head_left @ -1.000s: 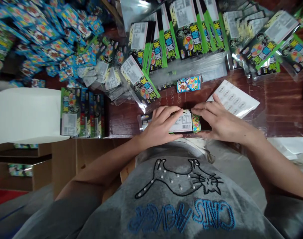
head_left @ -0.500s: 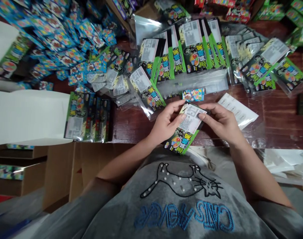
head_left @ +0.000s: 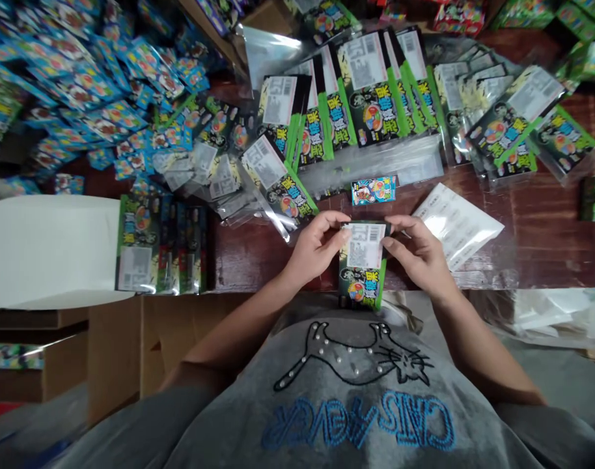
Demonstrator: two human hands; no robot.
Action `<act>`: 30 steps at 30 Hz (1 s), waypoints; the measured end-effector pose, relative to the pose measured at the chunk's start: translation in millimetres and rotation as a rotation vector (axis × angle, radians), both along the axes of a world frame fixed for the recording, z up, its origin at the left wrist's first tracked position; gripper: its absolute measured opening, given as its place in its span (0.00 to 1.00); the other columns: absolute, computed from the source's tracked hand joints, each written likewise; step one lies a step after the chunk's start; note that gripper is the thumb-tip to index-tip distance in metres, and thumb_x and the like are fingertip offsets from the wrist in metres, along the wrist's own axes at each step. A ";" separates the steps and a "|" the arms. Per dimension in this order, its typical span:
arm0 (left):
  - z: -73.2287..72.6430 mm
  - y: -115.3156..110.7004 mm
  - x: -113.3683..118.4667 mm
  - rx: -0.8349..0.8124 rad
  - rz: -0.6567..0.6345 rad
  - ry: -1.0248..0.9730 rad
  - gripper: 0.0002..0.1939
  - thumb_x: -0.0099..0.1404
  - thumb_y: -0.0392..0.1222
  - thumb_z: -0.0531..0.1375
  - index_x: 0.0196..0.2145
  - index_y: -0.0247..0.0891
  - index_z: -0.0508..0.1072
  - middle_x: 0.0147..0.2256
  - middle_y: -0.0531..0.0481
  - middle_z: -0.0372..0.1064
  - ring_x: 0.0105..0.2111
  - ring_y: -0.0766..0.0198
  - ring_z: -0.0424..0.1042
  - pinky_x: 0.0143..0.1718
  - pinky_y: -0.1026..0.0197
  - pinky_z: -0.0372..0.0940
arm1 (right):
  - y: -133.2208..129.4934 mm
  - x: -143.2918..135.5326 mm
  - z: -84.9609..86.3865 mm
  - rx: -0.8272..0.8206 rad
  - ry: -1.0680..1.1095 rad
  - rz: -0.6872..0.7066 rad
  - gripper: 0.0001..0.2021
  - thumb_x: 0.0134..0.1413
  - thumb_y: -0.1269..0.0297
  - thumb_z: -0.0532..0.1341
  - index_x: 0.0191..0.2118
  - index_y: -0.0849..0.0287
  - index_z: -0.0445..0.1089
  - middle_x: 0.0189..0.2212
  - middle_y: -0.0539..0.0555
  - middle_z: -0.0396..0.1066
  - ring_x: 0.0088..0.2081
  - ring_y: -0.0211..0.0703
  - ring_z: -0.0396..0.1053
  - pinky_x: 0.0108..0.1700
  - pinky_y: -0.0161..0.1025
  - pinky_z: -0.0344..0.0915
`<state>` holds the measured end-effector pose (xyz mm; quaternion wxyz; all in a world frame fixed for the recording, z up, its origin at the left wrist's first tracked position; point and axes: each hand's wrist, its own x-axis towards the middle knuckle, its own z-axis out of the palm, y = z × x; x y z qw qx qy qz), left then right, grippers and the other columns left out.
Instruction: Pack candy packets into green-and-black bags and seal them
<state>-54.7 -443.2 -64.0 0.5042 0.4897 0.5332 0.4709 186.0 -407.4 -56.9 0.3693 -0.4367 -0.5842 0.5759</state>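
Note:
Between my two hands is a black and green candy box [head_left: 363,260] with a white label on its upper half, near the table's front edge. My left hand [head_left: 317,251] pinches its upper left side, thumb on the label's edge. On the upper right side, my right hand [head_left: 419,254] grips it with thumb and fingers. Just beyond the box lies a small blue packet [head_left: 374,191] on the table. A clear bag with a white label sheet [head_left: 456,225] rests beyond my right hand.
Bagged black and green packs [head_left: 375,91] spread across the table's back. Blue packets [head_left: 87,85] are heaped at the back left. An open white carton [head_left: 48,247] stands left beside upright boxes [head_left: 138,244]. Cardboard boxes [head_left: 114,358] sit below the table edge.
The candy box has turned from tilted to nearly upright in view, and both hands have shifted with it. The view has also moved slightly.

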 end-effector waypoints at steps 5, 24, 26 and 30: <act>5.0 8.2 4.3 -0.005 0.013 -0.004 0.10 0.75 0.48 0.65 0.45 0.40 0.78 0.50 0.45 0.82 0.50 0.61 0.80 0.55 0.57 0.73 | 2.1 7.5 5.6 0.084 -0.018 -0.023 0.08 0.66 0.60 0.71 0.50 0.49 0.79 0.50 0.52 0.81 0.48 0.40 0.80 0.54 0.40 0.77; 47.8 54.7 14.8 -0.174 -0.289 0.086 0.07 0.67 0.44 0.70 0.37 0.38 0.84 0.37 0.48 0.85 0.35 0.65 0.81 0.41 0.61 0.76 | 29.1 22.5 45.4 -0.271 -0.113 -0.053 0.17 0.52 0.46 0.78 0.34 0.56 0.82 0.32 0.52 0.83 0.31 0.39 0.75 0.38 0.39 0.74; 46.2 55.9 16.4 -0.152 -0.337 0.087 0.08 0.67 0.46 0.71 0.37 0.39 0.85 0.39 0.48 0.86 0.37 0.64 0.83 0.44 0.60 0.77 | 27.1 31.8 46.3 -0.273 -0.118 -0.023 0.17 0.53 0.46 0.78 0.34 0.55 0.83 0.32 0.52 0.83 0.31 0.39 0.75 0.39 0.40 0.75; 38.3 53.4 23.5 -0.088 -0.412 0.017 0.10 0.62 0.47 0.75 0.37 0.40 0.84 0.47 0.45 0.86 0.45 0.60 0.85 0.51 0.57 0.78 | 22.3 55.3 48.8 -0.142 -0.150 0.109 0.16 0.62 0.45 0.72 0.34 0.53 0.83 0.36 0.53 0.84 0.36 0.43 0.79 0.42 0.42 0.76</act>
